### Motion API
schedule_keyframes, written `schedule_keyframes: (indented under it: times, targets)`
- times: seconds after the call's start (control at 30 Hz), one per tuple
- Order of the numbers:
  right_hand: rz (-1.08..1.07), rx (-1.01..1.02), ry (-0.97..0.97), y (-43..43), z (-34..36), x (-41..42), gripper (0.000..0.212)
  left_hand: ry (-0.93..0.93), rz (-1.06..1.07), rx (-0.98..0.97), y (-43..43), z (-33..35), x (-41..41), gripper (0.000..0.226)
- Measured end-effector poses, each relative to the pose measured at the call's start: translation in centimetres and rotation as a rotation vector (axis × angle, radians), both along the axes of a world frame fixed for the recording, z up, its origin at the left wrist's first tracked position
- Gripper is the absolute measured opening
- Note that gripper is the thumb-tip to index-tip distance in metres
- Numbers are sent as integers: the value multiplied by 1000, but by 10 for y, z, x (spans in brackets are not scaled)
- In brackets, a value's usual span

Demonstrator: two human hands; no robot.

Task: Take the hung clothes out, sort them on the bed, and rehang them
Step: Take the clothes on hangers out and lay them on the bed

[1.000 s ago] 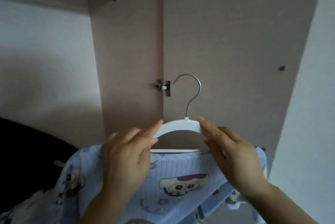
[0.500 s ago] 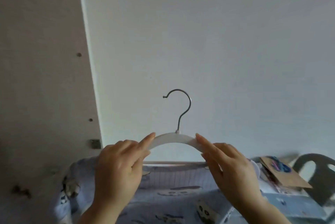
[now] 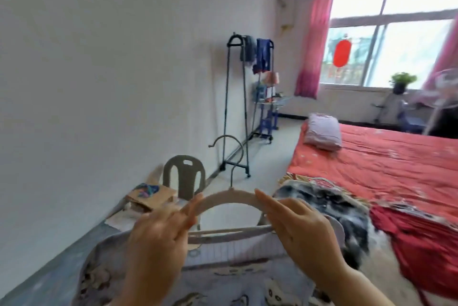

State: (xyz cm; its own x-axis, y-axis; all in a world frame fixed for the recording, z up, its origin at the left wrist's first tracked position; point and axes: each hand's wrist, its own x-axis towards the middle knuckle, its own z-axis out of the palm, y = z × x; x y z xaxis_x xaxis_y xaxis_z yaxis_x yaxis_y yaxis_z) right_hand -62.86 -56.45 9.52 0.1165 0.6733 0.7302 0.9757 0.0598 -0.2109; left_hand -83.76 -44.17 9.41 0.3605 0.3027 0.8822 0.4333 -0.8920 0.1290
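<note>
The grip is two-handed and closed on the hanger. The left hand holds its left shoulder and the right hand its right shoulder, each with a forefinger laid up along the white arc. The hook stands upright between them. The hanger's long axis runs left to right across the body, and the printed garment hangs from its bar straight below the grip, towards the person. The bed lies ahead and to the right, so the right hand is the nearer one. A pile of clothes lies on its near corner, just beyond the right hand. Laying this garment down looks to call for a swing rightward and forward, with the hanger kept level, landing beside the pile rather than on it
</note>
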Motion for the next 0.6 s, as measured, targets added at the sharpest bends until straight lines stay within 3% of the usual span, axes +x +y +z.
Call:
schedule_keyframes:
  times: [0.17,0.27,0.33,0.47,0.6]
  targets:
    - [-371,-30,-9,-103,-3,52,44,85,-376,-122,-36,-6,111,34]
    - [-568,-30,-20,-167,-7,69,41,79,-538,-103,-78,-10,168,20]
    - [-683,-39,-34,-209,-10,79,42,71,-625,-95,-111,-13,201,21]
    - [-816,-44,-57,-290,-19,112,46,69,-778,-134,-183,-20,262,33]
    - [-915,-43,-89,-372,-27,159,53,75,-896,-176,-259,-24,331,29]
